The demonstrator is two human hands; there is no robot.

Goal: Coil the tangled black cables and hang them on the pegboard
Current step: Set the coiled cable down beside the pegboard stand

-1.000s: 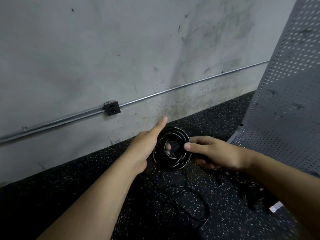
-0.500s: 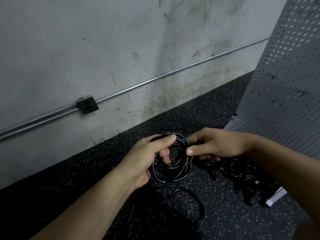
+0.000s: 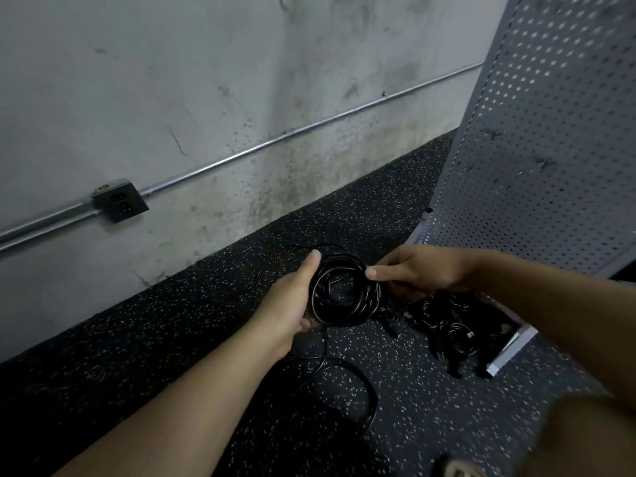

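Note:
A black cable coil (image 3: 344, 294) of several round loops is held up above the speckled floor. My left hand (image 3: 292, 304) cups its left side, thumb over the top of the loops. My right hand (image 3: 420, 273) pinches the coil's right edge with thumb and fingers. A loose tail of the same cable (image 3: 347, 383) hangs down and curls on the floor below. More tangled black cables (image 3: 451, 325) lie in a heap on the floor under my right wrist. The grey pegboard (image 3: 537, 132) stands upright at the right.
A concrete wall (image 3: 206, 80) runs behind, with a metal conduit (image 3: 309, 127) and a dark outlet box (image 3: 120, 201) at the left. A pale metal base edge (image 3: 512, 349) of the pegboard lies by the cable heap. The floor is black speckled rubber (image 3: 172, 321).
The left thumb has come over the top of the coil and now clasps it. Both hands have spread the loops wider. The view has tilted down, and the tail lies more on the floor.

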